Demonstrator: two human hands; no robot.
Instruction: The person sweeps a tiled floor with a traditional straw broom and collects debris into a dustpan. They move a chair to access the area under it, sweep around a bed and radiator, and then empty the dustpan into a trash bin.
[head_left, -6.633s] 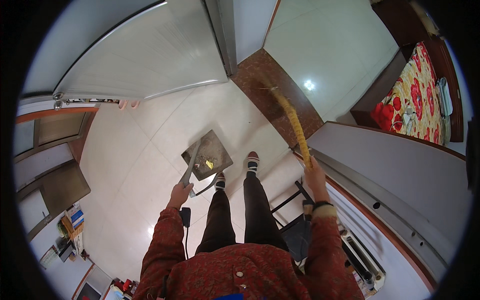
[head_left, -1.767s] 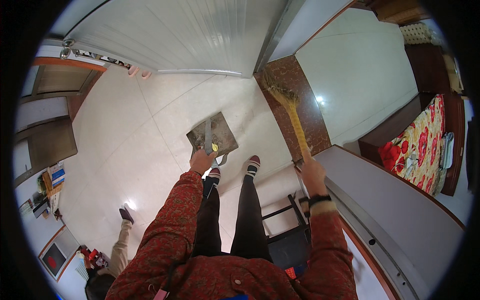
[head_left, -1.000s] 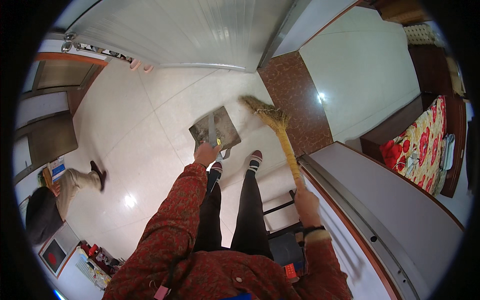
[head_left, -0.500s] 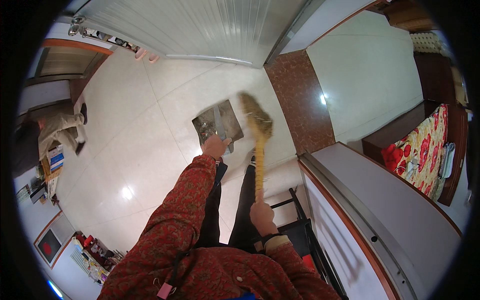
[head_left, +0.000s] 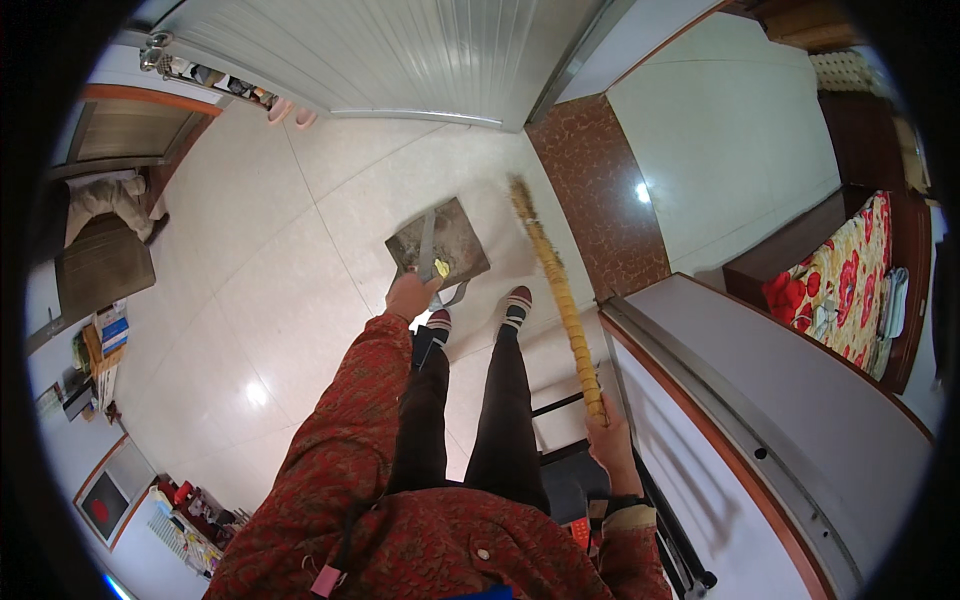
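A square, grimy dustpan [head_left: 462,240] lies just ahead of my feet, with a flat grey strip handle across it. My left hand [head_left: 410,296] is closed round the near end of that handle. Inside the pan rests a small yellow scrap [head_left: 441,268]. Away to the right, my right hand [head_left: 610,440] grips a broom [head_left: 565,305] by the lower end of its yellow wrapped stick. The broom's brown bristles point away from me, to the right of the dustpan and apart from it.
A ribbed door [head_left: 420,60] stands at the far side, with pink slippers [head_left: 280,112] near its foot. A brown threshold strip [head_left: 600,200] leads to another room. By my right leg is a black-framed chair [head_left: 570,480]. A person [head_left: 110,210] is at the far left.
My right hand has moved right with the broom, whose head has turned edge-on. The yellow scrap now shows in the dustpan. My left hand has shifted slightly left. The person at left has moved back.
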